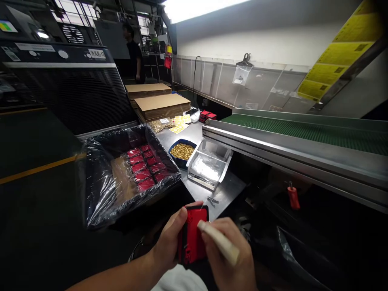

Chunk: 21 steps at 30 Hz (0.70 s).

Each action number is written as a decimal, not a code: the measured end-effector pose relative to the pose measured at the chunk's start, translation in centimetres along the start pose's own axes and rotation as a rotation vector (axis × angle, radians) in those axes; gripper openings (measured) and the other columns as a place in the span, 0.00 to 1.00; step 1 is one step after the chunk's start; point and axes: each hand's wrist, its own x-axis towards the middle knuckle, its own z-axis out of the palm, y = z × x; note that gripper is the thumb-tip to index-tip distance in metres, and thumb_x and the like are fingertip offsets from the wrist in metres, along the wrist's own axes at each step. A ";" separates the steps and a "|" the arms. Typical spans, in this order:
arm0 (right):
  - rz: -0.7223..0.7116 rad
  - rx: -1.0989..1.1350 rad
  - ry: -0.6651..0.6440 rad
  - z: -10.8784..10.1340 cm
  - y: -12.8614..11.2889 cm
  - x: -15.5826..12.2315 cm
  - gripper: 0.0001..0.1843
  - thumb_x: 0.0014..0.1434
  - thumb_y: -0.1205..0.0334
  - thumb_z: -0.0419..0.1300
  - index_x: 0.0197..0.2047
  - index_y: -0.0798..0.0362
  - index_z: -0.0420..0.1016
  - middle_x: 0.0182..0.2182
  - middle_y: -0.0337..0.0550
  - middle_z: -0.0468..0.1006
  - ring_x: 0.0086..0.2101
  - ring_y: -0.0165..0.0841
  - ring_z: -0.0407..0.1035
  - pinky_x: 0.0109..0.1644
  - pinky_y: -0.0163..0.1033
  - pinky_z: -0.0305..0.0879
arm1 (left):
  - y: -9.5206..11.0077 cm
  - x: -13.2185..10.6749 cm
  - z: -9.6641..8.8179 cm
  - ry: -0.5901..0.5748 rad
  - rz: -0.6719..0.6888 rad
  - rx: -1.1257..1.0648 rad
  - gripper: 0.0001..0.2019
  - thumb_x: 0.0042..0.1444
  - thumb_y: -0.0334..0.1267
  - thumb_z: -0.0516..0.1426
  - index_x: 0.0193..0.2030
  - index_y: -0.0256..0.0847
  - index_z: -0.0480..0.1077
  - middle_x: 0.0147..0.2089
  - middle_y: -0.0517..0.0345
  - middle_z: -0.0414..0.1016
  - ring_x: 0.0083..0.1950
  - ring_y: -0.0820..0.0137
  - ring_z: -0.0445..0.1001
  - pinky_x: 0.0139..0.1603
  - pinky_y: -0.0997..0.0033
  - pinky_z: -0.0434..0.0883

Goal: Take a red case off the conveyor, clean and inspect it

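My left hand (169, 238) grips a red plastic case part with a black rim (194, 238), tilted up in front of my lap, the thumb along its left side. In my right hand (241, 264) is a cream-coloured stick-like tool (221, 242), closed between the fingers. Its front end lies at the upper right of the red face; whether it touches cannot be made out. A small pair of metal pieces (212, 201) lies on the metal table (233, 189) just beyond my hands.
A film-lined crate (100, 178) at left holds several red pieces (142, 174). Behind stand a blue bowl of brass-coloured parts (183, 152), a clear bin (209, 165) and cardboard stacks (163, 103). A green conveyor (297, 131) borders the right; a red-handled tool (293, 197) hangs below. A person (134, 54) stands far back.
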 end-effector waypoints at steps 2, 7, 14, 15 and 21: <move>-0.045 0.016 -0.013 -0.1 0.2 -0.1 0.06 0.58 0.64 0.60 0.40 0.47 0.75 0.32 0.41 0.75 0.32 0.32 0.71 0.33 0.37 0.70 | -0.1 0.0 0.1 -0.006 -0.031 0.003 0.30 0.59 0.56 0.58 0.59 0.35 0.68 0.35 0.52 0.72 0.33 0.71 0.69 0.33 0.74 0.65; 0.011 0.008 0.014 -0.3 0.2 0.1 0.06 0.58 0.64 0.60 0.40 0.47 0.75 0.33 0.41 0.76 0.32 0.31 0.72 0.34 0.37 0.72 | -0.4 0.1 0.2 -0.015 -0.008 -0.021 0.28 0.61 0.55 0.56 0.59 0.35 0.69 0.37 0.51 0.74 0.37 0.69 0.70 0.39 0.74 0.67; 0.226 -0.120 0.285 -2.9 0.4 1.2 0.09 0.57 0.53 0.63 0.39 0.47 0.77 0.34 0.39 0.79 0.34 0.32 0.73 0.39 0.35 0.71 | 0.1 0.5 0.5 -0.062 -0.137 -0.208 0.33 0.59 0.60 0.56 0.61 0.36 0.67 0.45 0.45 0.76 0.41 0.65 0.75 0.43 0.69 0.72; 0.313 -0.135 0.350 -3.4 1.0 1.3 0.13 0.56 0.49 0.63 0.39 0.48 0.76 0.34 0.40 0.79 0.33 0.33 0.73 0.39 0.36 0.71 | 0.2 0.6 0.4 -0.054 -0.154 -0.238 0.33 0.59 0.61 0.55 0.61 0.36 0.67 0.45 0.44 0.77 0.41 0.65 0.75 0.41 0.70 0.72; 0.727 -0.095 0.391 -4.4 9.7 2.2 0.32 0.47 0.38 0.65 0.48 0.52 0.68 0.36 0.43 0.78 0.32 0.37 0.74 0.35 0.41 0.72 | 0.6 0.9 -0.1 -0.129 -0.185 -0.319 0.37 0.62 0.64 0.47 0.66 0.36 0.59 0.49 0.37 0.76 0.45 0.52 0.78 0.46 0.50 0.76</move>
